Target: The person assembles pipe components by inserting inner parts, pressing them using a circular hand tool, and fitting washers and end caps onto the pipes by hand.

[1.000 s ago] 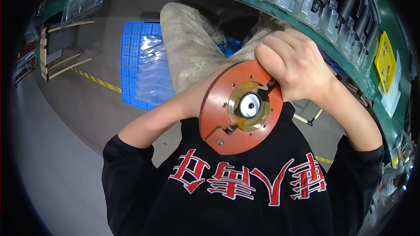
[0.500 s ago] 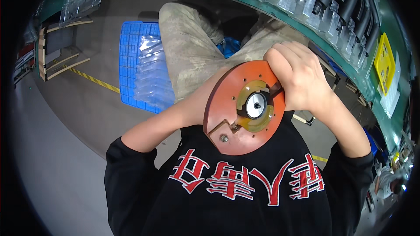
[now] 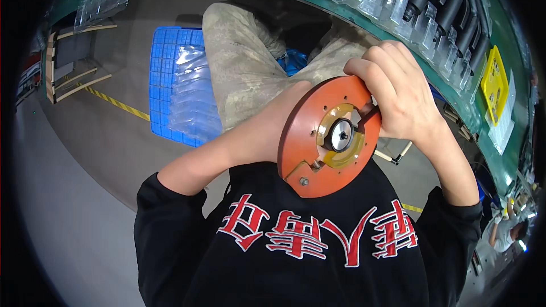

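Tilted a little further than a second ago, the orange-red disc point(image 3: 330, 136) now sits slightly to the right and closer to the camera, its face turned more fully upward.

Nearest the camera is the person's black sweatshirt point(image 3: 307, 250) with red lettering, filling the lower frame. Just above the sweatshirt, the disc is held in front of the chest. It is a flat round plate with small holes, a notch and a bolt at its lower edge, a brass-coloured ring point(image 3: 341, 136) at its middle, and a shiny metal hub point(image 3: 341, 135) with a dark bore inside that ring.

The left hand point(image 3: 273, 128) is behind the disc's left edge, mostly hidden; it seems to support the plate from the back, though its fingers cannot be seen. The right hand point(image 3: 398, 91) is curled over the disc's upper right rim, fingers gripping the edge, the thumb side near the brass ring. Holding it from both sides probably steadies the plate so its face can be looked at.

Beyond the disc are the person's knees in pale mottled trousers point(image 3: 244, 62). Left of the disc, on the floor, a blue crate point(image 3: 162, 79) holds clear plastic bags. Farthest, above the disc, a green counter point(image 3: 455, 96) curves round, carrying clear trays with black cylindrical parts point(image 3: 449, 5).
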The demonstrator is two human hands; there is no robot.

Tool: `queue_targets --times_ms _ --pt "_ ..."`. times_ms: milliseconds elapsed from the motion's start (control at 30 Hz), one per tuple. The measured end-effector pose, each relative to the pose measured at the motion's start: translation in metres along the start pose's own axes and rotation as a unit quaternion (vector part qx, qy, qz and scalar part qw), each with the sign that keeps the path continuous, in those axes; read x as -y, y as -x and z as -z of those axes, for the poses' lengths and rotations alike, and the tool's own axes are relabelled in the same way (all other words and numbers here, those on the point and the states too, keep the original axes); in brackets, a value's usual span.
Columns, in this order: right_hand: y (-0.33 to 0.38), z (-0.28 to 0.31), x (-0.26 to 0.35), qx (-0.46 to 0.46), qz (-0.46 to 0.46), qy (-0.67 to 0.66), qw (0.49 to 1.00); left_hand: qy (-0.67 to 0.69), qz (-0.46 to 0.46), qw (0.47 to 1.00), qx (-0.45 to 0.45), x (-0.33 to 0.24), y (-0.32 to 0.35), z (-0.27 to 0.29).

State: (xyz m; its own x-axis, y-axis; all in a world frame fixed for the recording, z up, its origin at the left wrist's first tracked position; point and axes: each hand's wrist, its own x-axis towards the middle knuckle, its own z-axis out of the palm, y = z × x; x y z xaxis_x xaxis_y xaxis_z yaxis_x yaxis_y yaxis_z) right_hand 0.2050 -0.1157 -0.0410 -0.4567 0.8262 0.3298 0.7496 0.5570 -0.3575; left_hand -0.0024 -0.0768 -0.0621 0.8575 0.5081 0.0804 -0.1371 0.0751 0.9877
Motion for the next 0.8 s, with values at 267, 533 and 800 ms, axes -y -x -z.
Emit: queue_targets --times_ms 267,533,800 --pt "-0.002 -0.005 -0.008 -0.01 0.06 0.048 0.997 -0.013 0.007 0.995 0.095 0.004 -0.003 0.011" --pt "-0.006 -0.014 -0.008 0.0 0.042 0.048 0.998 0.047 0.04 0.998 -0.002 0.012 0.007 0.002" --pt "0.005 -0.021 0.011 0.012 -0.068 0.002 0.998 0.182 0.013 0.981 -0.059 0.011 0.021 0.003"
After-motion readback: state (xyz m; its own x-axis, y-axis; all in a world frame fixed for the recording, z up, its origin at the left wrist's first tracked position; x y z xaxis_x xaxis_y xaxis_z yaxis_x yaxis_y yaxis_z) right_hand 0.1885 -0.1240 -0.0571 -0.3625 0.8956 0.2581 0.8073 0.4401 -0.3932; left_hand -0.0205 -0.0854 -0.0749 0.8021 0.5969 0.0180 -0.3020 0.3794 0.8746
